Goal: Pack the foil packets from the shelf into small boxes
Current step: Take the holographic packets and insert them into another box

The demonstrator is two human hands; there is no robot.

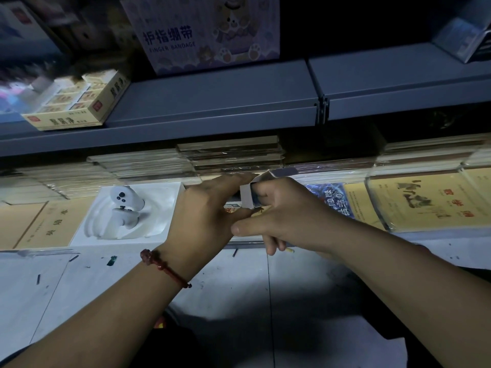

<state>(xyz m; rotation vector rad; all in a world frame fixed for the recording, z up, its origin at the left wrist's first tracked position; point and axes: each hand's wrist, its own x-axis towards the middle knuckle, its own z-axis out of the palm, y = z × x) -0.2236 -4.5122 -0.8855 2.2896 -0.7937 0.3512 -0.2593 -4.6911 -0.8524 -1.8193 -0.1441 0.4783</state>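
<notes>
A small grey cardboard box (251, 195) with its top flap open is held between both hands, in front of the lower shelf. My right hand (281, 216) grips the box, with a finger tucked into its open end and the thumb stretched left under it. My left hand (204, 211), with a red bracelet on its wrist, holds the box's left side, its fingers stretched toward the flap. A bit of red and white print shows just below the box. No foil packet is plainly visible; the hands hide what lies under them.
A white tray (162, 208) with white game controllers (125, 208) lies left of the hands. Yellow notebooks (50, 227) and wrapped books (425, 203) line the lower shelf. The grey upper shelf (225, 102) carries a finger-bandage box (207, 33) and a yellow carton (79, 99). Below is a littered floor.
</notes>
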